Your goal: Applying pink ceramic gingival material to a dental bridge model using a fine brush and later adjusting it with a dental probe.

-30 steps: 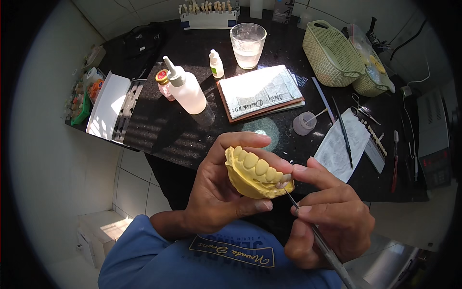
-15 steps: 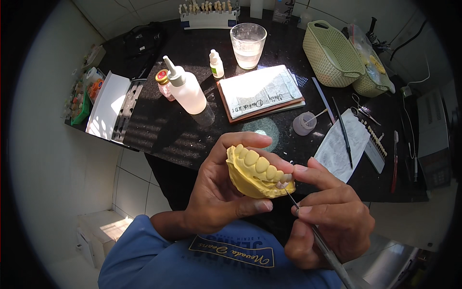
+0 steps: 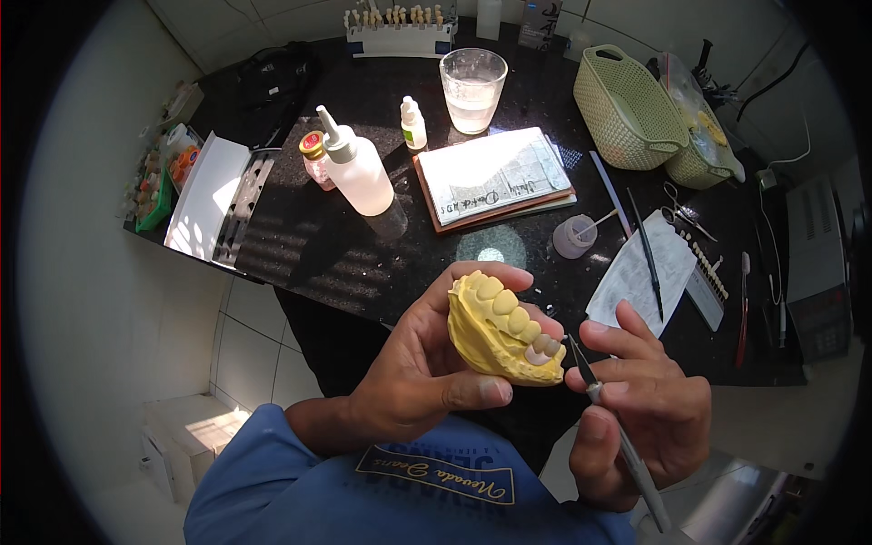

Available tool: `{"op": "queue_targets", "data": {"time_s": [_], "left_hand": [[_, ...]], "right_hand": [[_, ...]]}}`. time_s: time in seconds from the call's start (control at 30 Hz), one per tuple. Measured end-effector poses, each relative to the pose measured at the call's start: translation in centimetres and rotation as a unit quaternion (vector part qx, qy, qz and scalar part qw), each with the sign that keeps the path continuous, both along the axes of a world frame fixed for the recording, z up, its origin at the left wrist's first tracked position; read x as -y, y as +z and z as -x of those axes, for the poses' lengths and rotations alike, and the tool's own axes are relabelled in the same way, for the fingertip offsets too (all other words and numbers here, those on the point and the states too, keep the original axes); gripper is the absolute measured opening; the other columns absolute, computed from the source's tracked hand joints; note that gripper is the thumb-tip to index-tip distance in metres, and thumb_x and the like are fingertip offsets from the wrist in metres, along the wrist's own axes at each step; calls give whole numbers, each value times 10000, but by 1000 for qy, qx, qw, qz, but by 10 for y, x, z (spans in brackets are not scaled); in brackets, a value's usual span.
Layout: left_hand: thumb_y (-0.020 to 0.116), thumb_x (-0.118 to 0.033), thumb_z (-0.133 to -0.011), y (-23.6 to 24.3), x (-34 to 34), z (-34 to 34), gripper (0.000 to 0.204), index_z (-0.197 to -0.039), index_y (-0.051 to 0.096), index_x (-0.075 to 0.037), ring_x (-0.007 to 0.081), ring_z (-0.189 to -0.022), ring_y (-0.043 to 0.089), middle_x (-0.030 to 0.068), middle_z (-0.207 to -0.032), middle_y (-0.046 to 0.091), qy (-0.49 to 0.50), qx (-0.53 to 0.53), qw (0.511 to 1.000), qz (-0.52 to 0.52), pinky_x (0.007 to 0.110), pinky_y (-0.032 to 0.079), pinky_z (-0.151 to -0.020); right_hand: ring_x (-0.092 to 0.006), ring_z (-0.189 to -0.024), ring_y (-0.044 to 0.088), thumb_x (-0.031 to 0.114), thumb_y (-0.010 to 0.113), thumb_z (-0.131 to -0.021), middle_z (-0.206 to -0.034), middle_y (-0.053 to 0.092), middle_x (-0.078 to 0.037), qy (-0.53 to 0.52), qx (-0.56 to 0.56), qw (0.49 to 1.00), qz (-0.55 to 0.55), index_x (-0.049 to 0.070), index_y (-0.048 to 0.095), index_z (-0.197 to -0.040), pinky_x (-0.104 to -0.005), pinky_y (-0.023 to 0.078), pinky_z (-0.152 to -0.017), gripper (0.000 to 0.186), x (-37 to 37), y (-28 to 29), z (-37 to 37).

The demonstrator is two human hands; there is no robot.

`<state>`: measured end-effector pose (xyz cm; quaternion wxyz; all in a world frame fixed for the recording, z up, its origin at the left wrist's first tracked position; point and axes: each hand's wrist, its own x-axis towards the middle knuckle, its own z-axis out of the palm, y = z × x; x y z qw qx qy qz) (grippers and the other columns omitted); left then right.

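My left hand is wrapped round a yellow plaster dental model, its thumb along the lower edge and its fingers behind. The model is tilted, its row of teeth facing up. Near its right end sit greyish-brown teeth with a pinkish-white patch below them. In my right hand a slim metal carving instrument is held like a pen. Its dark, thin tip points up beside the greyish teeth, slightly apart from the model.
On the black worktop stand a squeeze bottle, a dropper bottle, a glass of liquid, a small jar and a notebook. Rightward lie a paper sheet, a shade guide and scissors. Baskets stand behind.
The instrument's tip has come away from the model's right-end teeth and now points upward. The model has shifted slightly right and turned. My right fingers have opened out a little round the handle.
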<state>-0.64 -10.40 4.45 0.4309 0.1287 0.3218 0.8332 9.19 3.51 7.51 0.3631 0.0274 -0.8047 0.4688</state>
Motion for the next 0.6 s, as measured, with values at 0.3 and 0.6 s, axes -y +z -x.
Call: {"op": "queue_targets", "data": {"time_s": [0.3,0.6], "left_hand": [[756,-77,-690,-2,1,0,766,-1297,288,-48,278,-1101,543,116,-1076,574,10,-1,1000,6,406,448,-949],[653,46,-768,-9,1,5,660,-1312,298,-66,192,-1156,506,145,-1207,529,-46,-28,997,-64,347,381,-1020]], "right_hand": [[-331,-894,647,104,651,-789,-712,641,-115,64,9,996,-70,21,535,-926,-526,390,-959,198,-6,-1,3],[-334,-892,649,82,665,-768,-705,635,-113,60,20,994,-92,20,539,-926,-523,398,-953,211,-8,6,1]]}}
